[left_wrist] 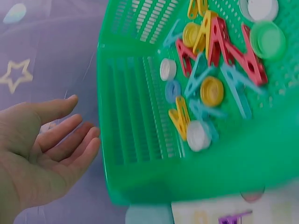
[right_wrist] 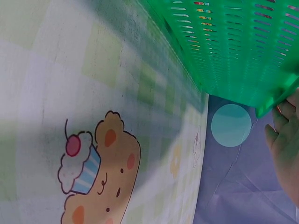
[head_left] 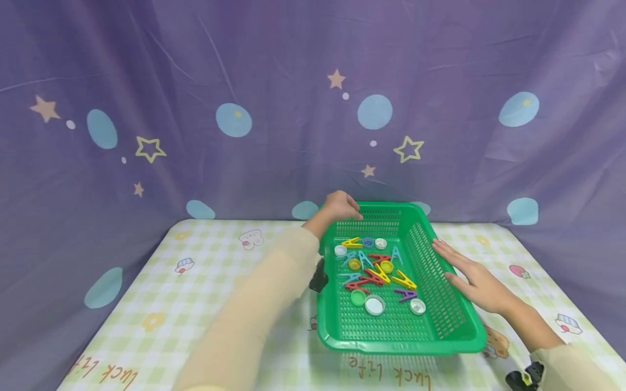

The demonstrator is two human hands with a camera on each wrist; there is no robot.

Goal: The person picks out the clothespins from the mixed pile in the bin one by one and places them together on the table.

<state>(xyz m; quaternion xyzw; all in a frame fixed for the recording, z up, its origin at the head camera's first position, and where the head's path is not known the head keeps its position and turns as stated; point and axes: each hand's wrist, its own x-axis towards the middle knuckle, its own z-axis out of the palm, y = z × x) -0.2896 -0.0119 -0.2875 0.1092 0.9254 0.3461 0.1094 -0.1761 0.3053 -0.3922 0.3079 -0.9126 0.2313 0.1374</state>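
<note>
A green plastic basket (head_left: 391, 347) holds several clothespins in red, yellow, blue and purple, among them a yellow clothespin (head_left: 404, 279) and a purple clothespin (head_left: 406, 295). Round caps lie among them, including a green cap (head_left: 358, 297) and a white cap (head_left: 375, 305). By the basket's far left corner is my left hand (head_left: 339, 206); in the left wrist view its loosely bent fingers (left_wrist: 70, 140) hold nothing and stay just outside the rim. My right hand (head_left: 476, 277) lays nearly straight fingers against the right rim, partly cut off in the right wrist view.
A checked tablecloth (head_left: 205, 304) with printed cartoons covers the table. Behind it hangs a purple curtain (head_left: 293, 65) with stars. In the left wrist view, a purple object (left_wrist: 233, 218) shows outside the basket on the cloth.
</note>
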